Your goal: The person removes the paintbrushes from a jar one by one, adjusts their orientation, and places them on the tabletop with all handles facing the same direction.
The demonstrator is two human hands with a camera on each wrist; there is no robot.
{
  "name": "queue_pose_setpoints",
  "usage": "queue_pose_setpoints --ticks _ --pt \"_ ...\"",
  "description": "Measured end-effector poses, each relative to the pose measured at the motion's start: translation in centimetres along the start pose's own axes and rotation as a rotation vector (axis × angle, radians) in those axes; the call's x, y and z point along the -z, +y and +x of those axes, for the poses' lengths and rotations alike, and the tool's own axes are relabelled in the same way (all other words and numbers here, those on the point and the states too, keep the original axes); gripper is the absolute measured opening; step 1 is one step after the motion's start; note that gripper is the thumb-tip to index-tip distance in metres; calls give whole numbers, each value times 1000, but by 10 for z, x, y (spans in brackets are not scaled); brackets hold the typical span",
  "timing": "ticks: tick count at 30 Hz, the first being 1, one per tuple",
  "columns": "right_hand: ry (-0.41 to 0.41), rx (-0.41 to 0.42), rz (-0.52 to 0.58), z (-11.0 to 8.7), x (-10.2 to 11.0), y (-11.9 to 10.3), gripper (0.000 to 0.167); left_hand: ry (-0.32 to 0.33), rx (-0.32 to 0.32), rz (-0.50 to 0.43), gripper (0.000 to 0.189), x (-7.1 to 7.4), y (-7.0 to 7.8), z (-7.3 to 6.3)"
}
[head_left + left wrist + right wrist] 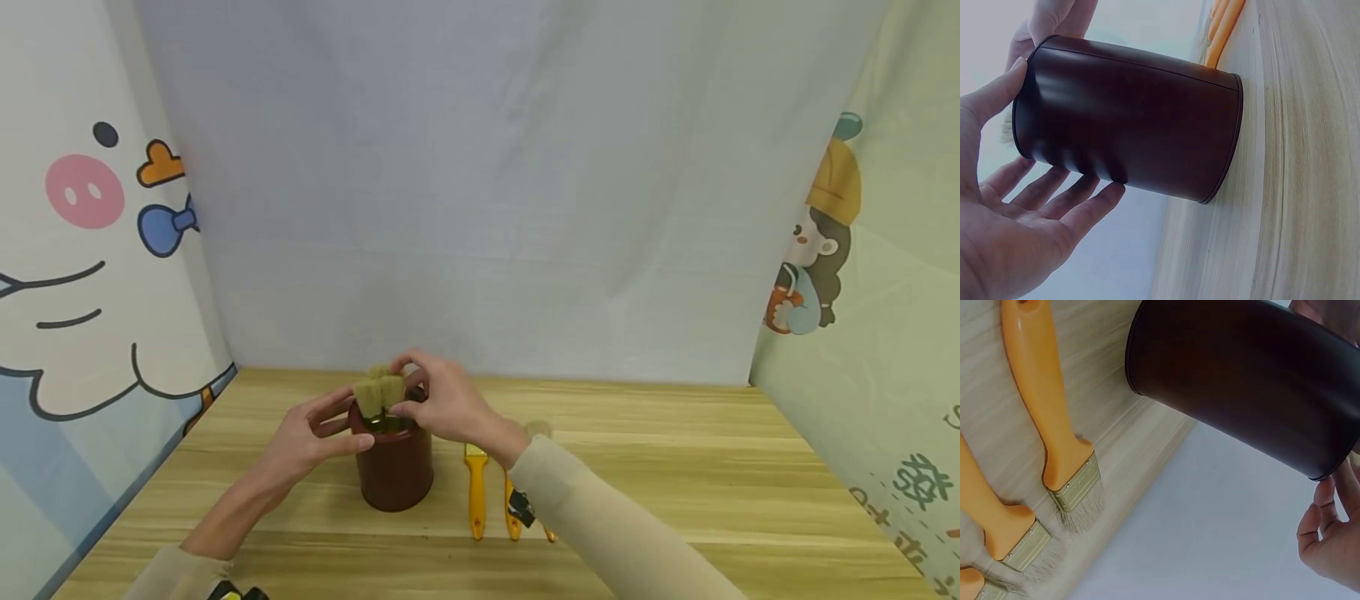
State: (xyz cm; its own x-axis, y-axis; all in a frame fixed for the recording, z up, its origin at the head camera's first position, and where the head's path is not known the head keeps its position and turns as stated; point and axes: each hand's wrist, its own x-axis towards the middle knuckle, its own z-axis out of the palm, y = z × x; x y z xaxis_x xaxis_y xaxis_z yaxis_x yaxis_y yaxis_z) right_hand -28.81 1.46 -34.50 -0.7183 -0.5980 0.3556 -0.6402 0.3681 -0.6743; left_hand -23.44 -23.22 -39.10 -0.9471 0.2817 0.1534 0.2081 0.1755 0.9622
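Observation:
A dark red-brown cylindrical holder (pixel 395 471) stands upright on the table. Paintbrushes (pixel 370 398) are in it bristles up, their pale tips above the rim and their handles hidden inside. My left hand (pixel 303 437) holds the holder near its top; in the left wrist view its thumb is at the rim and its fingers (pixel 1088 209) lie along the opposite side. From the right, my right hand (pixel 453 404) reaches over the rim, thumb and forefinger around the bristles of a brush. In the right wrist view its fingertips (pixel 1324 490) are right at the rim.
To the right of the holder, paintbrushes with orange handles (pixel 477 496) lie side by side on the wooden table (pixel 675 467), bristles away from me. My right forearm partly covers them. A plain pale curtain (pixel 480 208) hangs behind the table, with printed cartoon cloths at both sides.

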Motion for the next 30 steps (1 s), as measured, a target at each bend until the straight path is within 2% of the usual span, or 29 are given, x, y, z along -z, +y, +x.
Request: queue_pose_setpoints --ticks 7,13,17,21,30 --pt "24 13 36 -2 6 3 36 8 -21 -11 84 -1 -2 1" --pt "18 59 -17 -1 8 7 36 7 -34 -7 80 -1 -2 1" --pt "21 60 -30 -2 7 9 37 11 -33 -5 81 -1 -2 1" --pt "51 60 4 -2 10 7 36 13 -33 -8 81 -1 -1 1" --pt "116 114 61 0 16 5 42 5 -21 -16 82 0 -1 1"
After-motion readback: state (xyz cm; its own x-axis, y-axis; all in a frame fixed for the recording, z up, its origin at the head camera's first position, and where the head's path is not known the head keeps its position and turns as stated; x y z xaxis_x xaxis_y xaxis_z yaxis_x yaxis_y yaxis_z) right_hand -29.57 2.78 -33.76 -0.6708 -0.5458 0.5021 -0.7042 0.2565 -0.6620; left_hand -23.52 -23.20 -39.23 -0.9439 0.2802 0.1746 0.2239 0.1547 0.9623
